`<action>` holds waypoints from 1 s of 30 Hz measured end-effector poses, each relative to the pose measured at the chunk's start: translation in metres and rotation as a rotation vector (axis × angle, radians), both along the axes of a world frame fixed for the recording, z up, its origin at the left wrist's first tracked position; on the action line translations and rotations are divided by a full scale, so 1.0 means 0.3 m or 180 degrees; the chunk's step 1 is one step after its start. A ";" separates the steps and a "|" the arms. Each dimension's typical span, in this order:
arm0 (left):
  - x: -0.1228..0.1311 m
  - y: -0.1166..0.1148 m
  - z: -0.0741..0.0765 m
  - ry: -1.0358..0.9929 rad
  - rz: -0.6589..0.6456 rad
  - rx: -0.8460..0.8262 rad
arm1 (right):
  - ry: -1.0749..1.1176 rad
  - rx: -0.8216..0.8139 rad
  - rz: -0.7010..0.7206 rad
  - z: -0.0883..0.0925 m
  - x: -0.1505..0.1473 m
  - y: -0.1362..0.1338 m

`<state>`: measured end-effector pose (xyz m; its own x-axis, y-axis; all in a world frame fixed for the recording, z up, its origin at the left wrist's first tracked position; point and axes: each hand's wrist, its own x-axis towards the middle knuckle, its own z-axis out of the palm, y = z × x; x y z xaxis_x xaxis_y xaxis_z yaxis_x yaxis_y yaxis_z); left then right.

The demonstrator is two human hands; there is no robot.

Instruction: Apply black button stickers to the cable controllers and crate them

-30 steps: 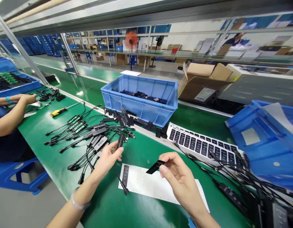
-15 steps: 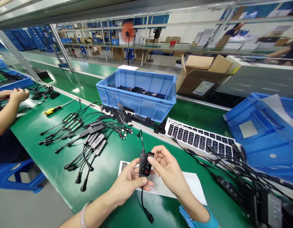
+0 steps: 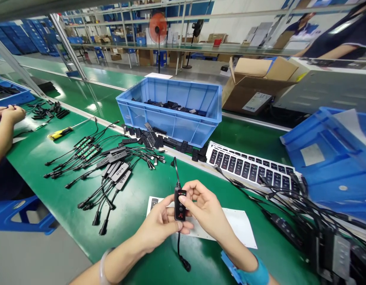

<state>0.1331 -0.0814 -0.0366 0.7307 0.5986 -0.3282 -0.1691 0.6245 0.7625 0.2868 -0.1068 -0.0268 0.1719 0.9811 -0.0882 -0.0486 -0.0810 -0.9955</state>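
My left hand (image 3: 159, 227) grips a small black inline controller (image 3: 180, 204) with cables running out of both ends, holding it upright over a white backing sheet (image 3: 236, 227). My right hand (image 3: 205, 208) pinches the controller's upper face, thumb pressed on its black button label. A sheet of black labels (image 3: 248, 168) lies beyond my hands to the right. Several finished controllers with cables (image 3: 111, 170) are spread on the green table (image 3: 132, 253) to the left.
A blue bin (image 3: 171, 114) of black parts stands behind, with loose black shells (image 3: 153, 138) in front of it. A cardboard box (image 3: 257, 87) and blue lids (image 3: 334, 158) are at right, tangled cables (image 3: 304, 221) near right. A co-worker's hands (image 3: 6, 114) and a yellow screwdriver (image 3: 60, 133) are at left.
A second ago my left hand picked a controller from the pile and my right held a loose black label. Now both hands meet and the label sits pressed on the controller's face.
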 end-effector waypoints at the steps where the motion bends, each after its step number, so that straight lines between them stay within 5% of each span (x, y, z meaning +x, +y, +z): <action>1: 0.000 0.000 -0.002 -0.0001 0.0001 0.0002 | 0.0009 -0.0013 0.0004 -0.002 0.000 0.000; 30: 0.001 -0.001 -0.002 0.0110 0.0002 0.0079 | 0.0133 -0.0090 0.0008 -0.014 0.003 -0.002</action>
